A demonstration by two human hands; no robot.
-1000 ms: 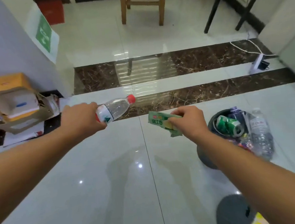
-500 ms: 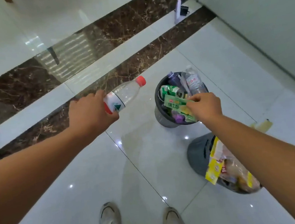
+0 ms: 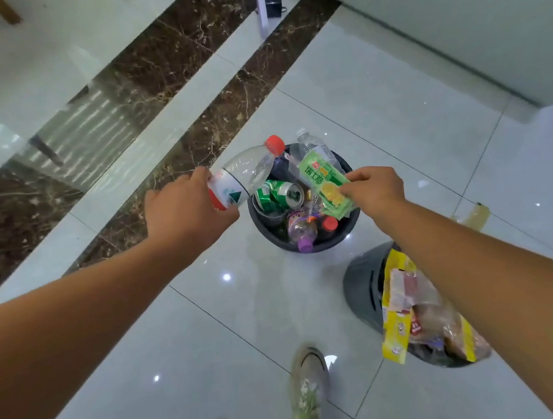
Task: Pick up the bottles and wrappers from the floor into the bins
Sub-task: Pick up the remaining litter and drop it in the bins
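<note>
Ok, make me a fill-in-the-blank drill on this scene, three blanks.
1. The left hand grips a clear bottle with a ____ cap.
2. The right hand pinches a ____ wrapper.
3. Of the two bins, the green can lies in the ____ bin.

Missing words: red; green; far.

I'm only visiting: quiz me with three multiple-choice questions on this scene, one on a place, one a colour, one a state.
1. Where is the red-capped bottle? A) on the floor B) in the left hand C) inside a bin
2. What colour is the wrapper in the right hand? A) red B) blue C) green
3. How does that hand hold it? A) flat on an open palm B) pinched C) not at all
Answers: 1B, fingers curl round its base; 2C, its face is bright green; 3B, fingertips clamp its lower end.
</note>
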